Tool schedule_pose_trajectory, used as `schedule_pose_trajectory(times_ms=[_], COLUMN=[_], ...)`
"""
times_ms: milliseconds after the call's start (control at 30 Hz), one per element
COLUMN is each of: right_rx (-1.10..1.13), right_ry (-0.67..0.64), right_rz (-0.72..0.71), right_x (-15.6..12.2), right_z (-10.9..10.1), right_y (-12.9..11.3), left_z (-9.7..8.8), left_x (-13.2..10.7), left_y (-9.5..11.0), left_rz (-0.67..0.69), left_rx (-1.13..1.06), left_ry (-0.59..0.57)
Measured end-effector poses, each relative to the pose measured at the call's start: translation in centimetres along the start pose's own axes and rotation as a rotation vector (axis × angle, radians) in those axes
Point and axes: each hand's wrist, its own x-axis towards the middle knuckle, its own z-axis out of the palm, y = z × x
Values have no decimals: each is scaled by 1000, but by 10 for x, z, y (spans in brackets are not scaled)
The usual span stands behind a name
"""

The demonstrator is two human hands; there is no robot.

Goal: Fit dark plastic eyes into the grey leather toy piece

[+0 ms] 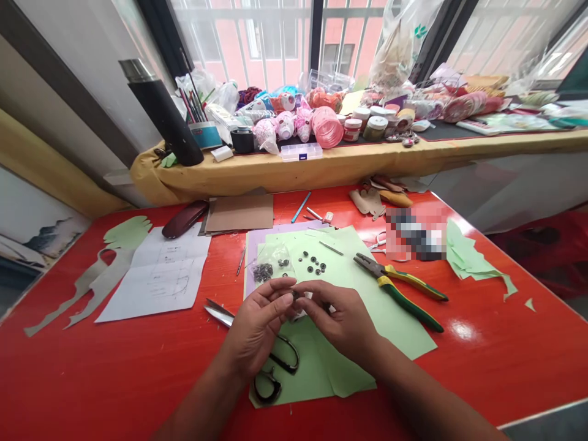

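My left hand (257, 318) and my right hand (342, 315) meet above green paper (395, 324), fingers pinched. Between their fingertips is a small dark piece (294, 295) that looks like a snap button, partly hidden by the fingers. Just beyond, several dark snap button parts (310, 269) lie loose on the paper. A clear plastic bag (271, 262) with more of them sits to their left. Beneath my left hand lie large scissors (287, 355), blades pointing left. Pliers (402, 288) with green and yellow handles rest to the right of my right hand.
On the red table (151, 373) lie a printed sheet (156, 275), a dark red case (185, 219), brown boards (241, 212) and green paper scraps (473, 260). A black thermos (165, 113) and several jars (375, 128) stand on the window ledge behind.
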Motion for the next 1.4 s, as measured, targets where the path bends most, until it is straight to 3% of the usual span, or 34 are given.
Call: schedule_pose_trajectory(times_ms=[233,400,500,733,833,933,1100,1167,1300,1400], right_rx=[-52,-351,-445,-868,-947,-950,-921,-863,-635,-521], right_ry=[27,-178,-245,-564,-677,-709,-662,-529,-115,-21], right_rz=[172,141,50,-405,-457,-453,-477,-507,-611,-656], right_x=[20,66,101,167,177,180,182,179,158,134], right_z=[-23,-34,-21,27,39,45,44,37,16,-2], right_y=[2,16,22,15,18,27,33,27,3,-19], left_z=[-5,-6,-7,-13,-13,-13,-12,-12,-12,-13], left_x=[2,3,4,10,10,9,8,8,9,10], left_y=[10,12,14,19,17,15,14,15,15,13], left_rz=[-23,-55,-69,-77,-87,-97,-85,-73,-29,10], left_rx=[-72,-114,-128,-187,-200,-198,-186,-176,-179,-191], left_ry=[97,91,82,90,86,69,64,74,96,112])
